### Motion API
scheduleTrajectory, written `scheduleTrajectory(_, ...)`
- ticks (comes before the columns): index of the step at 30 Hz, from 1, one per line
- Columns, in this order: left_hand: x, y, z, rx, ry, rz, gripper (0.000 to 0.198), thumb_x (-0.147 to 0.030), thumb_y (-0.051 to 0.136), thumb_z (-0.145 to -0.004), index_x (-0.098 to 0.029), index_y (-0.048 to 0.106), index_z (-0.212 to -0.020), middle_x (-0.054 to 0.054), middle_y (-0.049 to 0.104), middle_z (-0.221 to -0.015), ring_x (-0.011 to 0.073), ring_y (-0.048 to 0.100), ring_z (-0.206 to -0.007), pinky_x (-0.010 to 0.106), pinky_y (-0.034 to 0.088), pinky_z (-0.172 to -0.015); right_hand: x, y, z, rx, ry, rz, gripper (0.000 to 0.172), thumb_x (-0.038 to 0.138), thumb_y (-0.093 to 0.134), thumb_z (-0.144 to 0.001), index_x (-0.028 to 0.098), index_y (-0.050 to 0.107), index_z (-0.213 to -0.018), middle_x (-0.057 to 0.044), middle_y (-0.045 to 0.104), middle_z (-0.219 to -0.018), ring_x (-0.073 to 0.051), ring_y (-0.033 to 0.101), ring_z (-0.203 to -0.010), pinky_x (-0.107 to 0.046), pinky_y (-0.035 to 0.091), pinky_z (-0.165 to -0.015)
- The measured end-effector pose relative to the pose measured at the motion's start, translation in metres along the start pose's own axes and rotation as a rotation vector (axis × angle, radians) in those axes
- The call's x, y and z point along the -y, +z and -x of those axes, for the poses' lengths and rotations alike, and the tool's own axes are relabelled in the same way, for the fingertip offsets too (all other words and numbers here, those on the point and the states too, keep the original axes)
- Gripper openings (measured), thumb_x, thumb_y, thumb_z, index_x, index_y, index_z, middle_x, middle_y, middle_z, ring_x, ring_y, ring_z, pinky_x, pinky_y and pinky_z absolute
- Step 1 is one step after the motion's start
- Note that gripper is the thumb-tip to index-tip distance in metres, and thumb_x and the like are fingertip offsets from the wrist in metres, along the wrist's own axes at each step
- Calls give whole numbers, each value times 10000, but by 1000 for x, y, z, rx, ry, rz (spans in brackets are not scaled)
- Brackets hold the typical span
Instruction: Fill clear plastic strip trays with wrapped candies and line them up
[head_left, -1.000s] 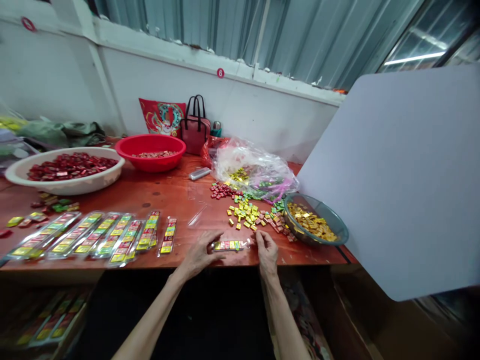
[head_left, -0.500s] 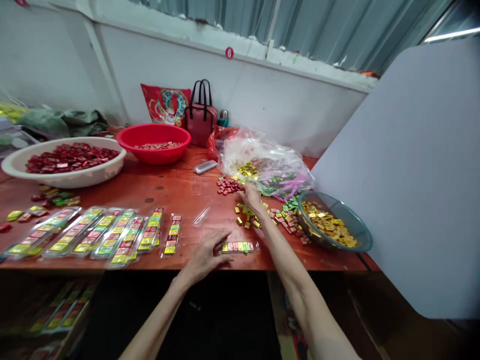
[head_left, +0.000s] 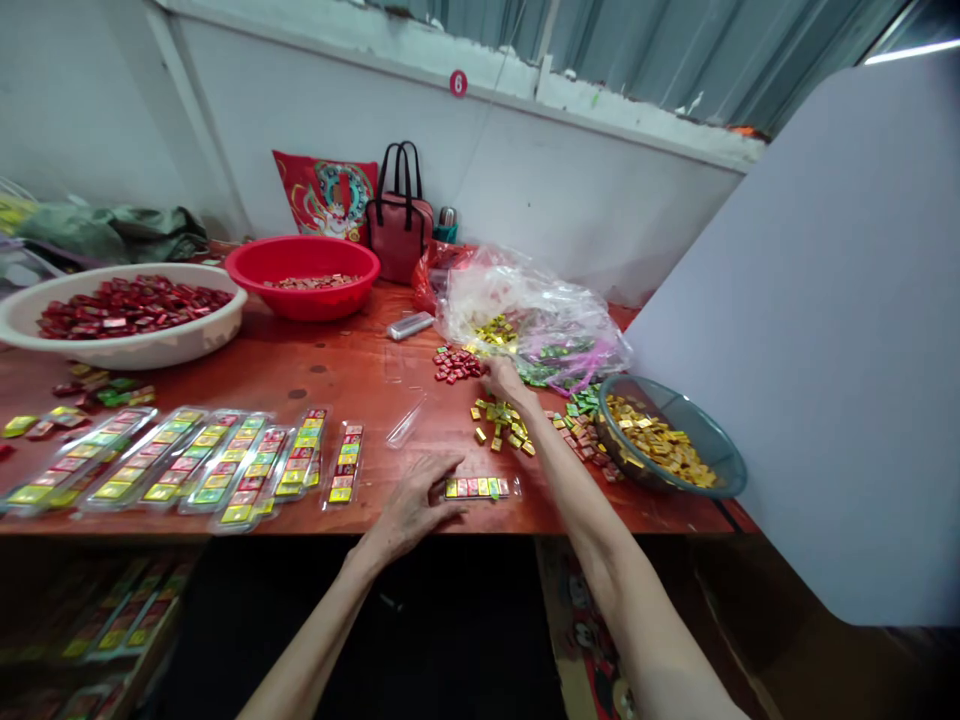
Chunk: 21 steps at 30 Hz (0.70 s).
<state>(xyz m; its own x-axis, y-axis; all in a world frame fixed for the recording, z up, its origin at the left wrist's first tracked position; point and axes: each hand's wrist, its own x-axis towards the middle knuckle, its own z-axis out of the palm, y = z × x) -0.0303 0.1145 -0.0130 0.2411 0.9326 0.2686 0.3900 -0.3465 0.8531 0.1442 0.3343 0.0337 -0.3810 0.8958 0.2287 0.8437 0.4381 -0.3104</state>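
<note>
My left hand (head_left: 411,505) lies open on the red wooden table (head_left: 337,370), fingers apart, just left of a clear plastic strip (head_left: 474,488) holding a row of small wrapped sweets in gold, red and green. My right hand (head_left: 504,380) reaches forward between a small pile of red sweets (head_left: 453,365) and a heap of gold and green sweets (head_left: 499,425). Its fingertips are hidden from this angle. Several filled clear strips (head_left: 225,470) lie to the left of my left hand.
A glass bowl of gold sweets (head_left: 637,390) stands at right, beside a crumpled plastic bag (head_left: 517,310). Farther left are a white basin (head_left: 150,340) and a red basin (head_left: 300,305) holding sweets. A large pale board (head_left: 825,300) stands past the table's right end.
Compared with one second ago, my right hand has moved from beside the strip forward to the loose sweets. My left hand stays near the strip, and the view has tilted slightly.
</note>
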Motion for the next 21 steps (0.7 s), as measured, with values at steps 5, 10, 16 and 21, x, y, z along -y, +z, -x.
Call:
scheduleTrajectory(5,1,1,1,-2,5,19,572,-284,731,-761,-243,532,-1296,88,600,-1255,242,589,-1114,409,482,-969,1,-24,37,-15,-40,-471,228,283,538,-846,116,665,-936,-20,702,-682,-131,659,-590,-234,532,-551)
scheduleTrajectory(10,1,1,0,14,7,27,566,-257,712,-772,-240,518,-1303,81,609,-1232,237,603,-1092,409,492,-955,15,-37,92,41,90,-976,278,392,661,-746,147,656,-879,-21,703,-696,-130,658,-570,-233,526,-525)
scheduleTrajectory(16,-1,0,-1,33,18,-40,563,-307,726,-772,-235,519,-1291,87,596,-1224,244,585,-1105,420,478,-960,28,-49,135,45,173,-1181,287,401,738,-689,162,666,-830,3,683,-655,-110,612,-527,-226,493,-517)
scheduleTrajectory(21,0,0,0,36,54,-117,519,-362,712,-788,-241,547,-1265,83,623,-1161,251,581,-1062,427,482,-923,8,-41,169,9,202,-963,210,349,684,-734,159,681,-824,-6,686,-702,-107,595,-559,-221,474,-534)
